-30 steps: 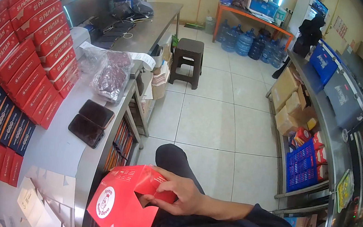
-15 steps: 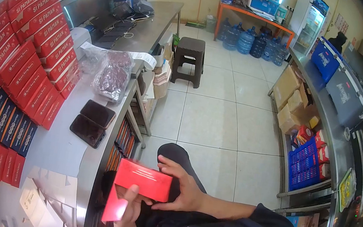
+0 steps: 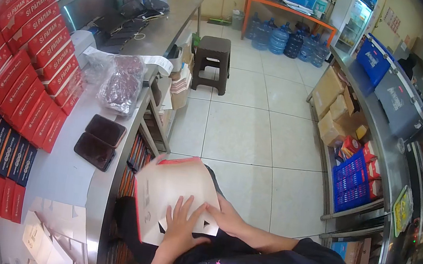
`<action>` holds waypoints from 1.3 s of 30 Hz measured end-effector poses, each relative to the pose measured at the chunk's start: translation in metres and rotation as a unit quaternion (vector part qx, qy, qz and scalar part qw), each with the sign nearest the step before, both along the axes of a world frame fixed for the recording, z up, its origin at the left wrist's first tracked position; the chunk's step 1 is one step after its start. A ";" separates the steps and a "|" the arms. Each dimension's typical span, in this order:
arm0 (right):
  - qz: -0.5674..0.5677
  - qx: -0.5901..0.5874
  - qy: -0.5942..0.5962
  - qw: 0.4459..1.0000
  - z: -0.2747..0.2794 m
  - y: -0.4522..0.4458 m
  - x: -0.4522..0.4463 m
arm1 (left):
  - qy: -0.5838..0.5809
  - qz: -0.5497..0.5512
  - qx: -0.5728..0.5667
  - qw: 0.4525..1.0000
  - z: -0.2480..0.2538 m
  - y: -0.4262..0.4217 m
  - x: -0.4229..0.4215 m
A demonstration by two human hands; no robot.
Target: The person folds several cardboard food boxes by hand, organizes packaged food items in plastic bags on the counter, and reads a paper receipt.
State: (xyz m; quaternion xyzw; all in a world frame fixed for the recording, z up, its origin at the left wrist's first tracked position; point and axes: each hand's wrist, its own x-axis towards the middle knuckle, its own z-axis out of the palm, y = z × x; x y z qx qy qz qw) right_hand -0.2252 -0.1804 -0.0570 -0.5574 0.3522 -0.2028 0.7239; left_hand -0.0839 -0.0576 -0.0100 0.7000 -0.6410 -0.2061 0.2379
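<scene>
A red carton [image 3: 183,182] lies opened out over the person's lap, its pale inner side facing up and a red edge showing along its left and top. My left hand [image 3: 182,228] rests on the pale inside with its fingers spread. My right hand [image 3: 222,215] is at the carton's right edge, its fingertips on the board close to my left fingers; whether it pinches the edge is hard to make out. Small dark slots show in the carton near both hands.
On the left counter [image 3: 67,176] are stacked red boxes [image 3: 18,83], two phones [image 3: 99,140], a plastic-wrapped bundle [image 3: 122,84] and flat cartons [image 3: 53,239]. A stool [image 3: 212,64] stands ahead. The right shelf holds a blue basket [image 3: 350,181]; coolers [image 3: 400,99] stand above.
The red carton has gone from folded, printed side showing, to opened out with its pale inside up. My left hand has moved right and now lies flat on it. The distant person is largely hidden.
</scene>
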 end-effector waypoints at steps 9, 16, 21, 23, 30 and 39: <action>0.246 -0.171 0.044 0.953 0.037 -0.045 0.000 | 0.017 0.071 -0.090 0.993 -0.017 -0.006 0.007; 0.338 -0.306 0.053 0.888 0.073 -0.079 0.004 | 0.137 0.138 -0.121 0.973 -0.010 -0.018 -0.001; 0.239 -0.518 0.006 0.821 0.056 -0.053 0.021 | 0.180 0.179 -0.204 0.945 -0.022 -0.031 0.005; 0.173 -0.566 -0.082 0.802 0.062 -0.032 0.028 | 0.323 0.256 -0.160 0.897 -0.020 -0.028 0.007; 0.199 -0.619 0.006 0.760 0.073 -0.025 0.028 | 0.749 0.250 -0.181 0.586 0.008 -0.030 0.014; 0.119 -0.573 -0.121 0.802 0.048 -0.035 0.019 | 0.708 0.302 -0.253 0.586 0.023 -0.030 0.049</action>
